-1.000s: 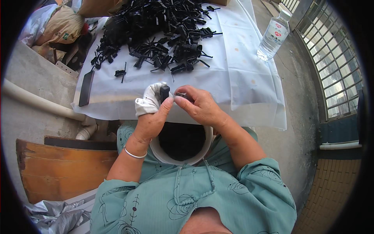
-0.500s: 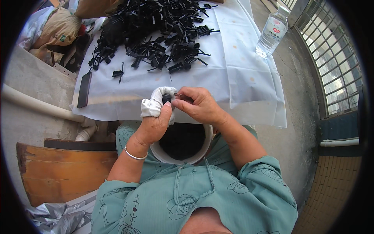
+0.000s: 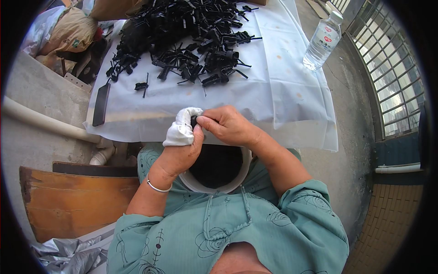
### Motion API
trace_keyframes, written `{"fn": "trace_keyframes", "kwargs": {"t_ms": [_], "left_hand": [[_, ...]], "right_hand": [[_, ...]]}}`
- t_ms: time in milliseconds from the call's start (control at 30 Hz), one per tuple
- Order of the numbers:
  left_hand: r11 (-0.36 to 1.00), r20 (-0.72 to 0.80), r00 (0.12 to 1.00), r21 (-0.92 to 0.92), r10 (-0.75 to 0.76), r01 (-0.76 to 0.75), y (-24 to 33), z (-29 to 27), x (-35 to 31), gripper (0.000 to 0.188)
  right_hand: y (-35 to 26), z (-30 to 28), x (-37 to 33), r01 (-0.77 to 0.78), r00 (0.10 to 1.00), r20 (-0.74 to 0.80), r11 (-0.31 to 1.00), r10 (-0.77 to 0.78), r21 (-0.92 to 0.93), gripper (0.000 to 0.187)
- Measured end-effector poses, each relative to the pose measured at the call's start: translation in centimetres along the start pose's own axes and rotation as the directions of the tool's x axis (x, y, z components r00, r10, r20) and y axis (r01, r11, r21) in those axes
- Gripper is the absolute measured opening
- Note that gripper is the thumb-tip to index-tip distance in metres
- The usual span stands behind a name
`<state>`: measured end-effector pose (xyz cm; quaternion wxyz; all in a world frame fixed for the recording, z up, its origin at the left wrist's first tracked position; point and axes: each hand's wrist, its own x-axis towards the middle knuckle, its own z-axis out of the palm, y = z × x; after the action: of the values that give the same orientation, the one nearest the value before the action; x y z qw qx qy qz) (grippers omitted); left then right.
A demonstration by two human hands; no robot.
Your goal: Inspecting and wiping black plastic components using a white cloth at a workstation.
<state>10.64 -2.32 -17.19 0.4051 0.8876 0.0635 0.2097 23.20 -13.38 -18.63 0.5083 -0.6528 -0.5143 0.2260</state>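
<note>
My left hand (image 3: 185, 150) is closed, its fingers covered by a white cloth (image 3: 179, 129) while the thumb stays bare. It grips a small black plastic part (image 3: 194, 121), of which only a bit shows. My right hand (image 3: 233, 125) meets it there, with thumb and bent fingers pinched together against the part. Those fingers hide most of the thin metal tool in their grip. Both hands are in front of the table's near edge, above a white bucket (image 3: 246, 170) with a dark inside between my knees.
A heap of black plastic parts (image 3: 178, 32) covers the far side of the white-sheeted table (image 3: 269, 91). One loose part (image 3: 142, 86) lies nearer. A flat dark phone-like slab (image 3: 101, 105) sits at the left edge, a water bottle (image 3: 323, 41) at the right. Curved brown board (image 3: 77, 198) stands lower left.
My right fingers have closed in over the black part, hiding the metal tool that showed before. My left hand and the cloth have turned, so less of the part shows.
</note>
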Motion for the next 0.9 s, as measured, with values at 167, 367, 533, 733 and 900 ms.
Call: {"fn": "trace_keyframes", "kwargs": {"t_ms": [167,367,533,733,900], "left_hand": [[0.936,0.069,0.984,0.304,0.165,-0.178,-1.0,-0.9,0.3,0.024],[0.996,-0.251,0.965,-0.025,0.076,-0.085,-2.7,0.0,2.3,0.021],[0.999,-0.014,0.999,-0.03,-0.037,0.037,-3.0,0.7,4.5,0.028],[0.793,0.198,0.951,-0.525,-0.238,0.308,-1.0,0.7,3.4,0.025],[0.742,0.149,0.981,-0.641,-0.127,0.193,-0.3,1.4,2.4,0.024]], "right_hand": [[2.1,0.0,1.9,-0.039,0.894,-0.377,0.795,-0.243,-0.606,0.024],[1.4,0.6,0.7,-0.038,0.891,-0.342,0.703,-0.298,-0.71,0.016],[-0.6,0.4,-1.2,0.215,0.894,-0.151,0.7,-0.421,-0.682,0.012],[0.0,-0.3,-1.2,0.04,0.891,-0.438,0.982,-0.119,-0.184,0.011],[0.0,-0.6,-1.2,-0.053,0.931,-0.341,0.973,0.13,0.226,0.019]]}}
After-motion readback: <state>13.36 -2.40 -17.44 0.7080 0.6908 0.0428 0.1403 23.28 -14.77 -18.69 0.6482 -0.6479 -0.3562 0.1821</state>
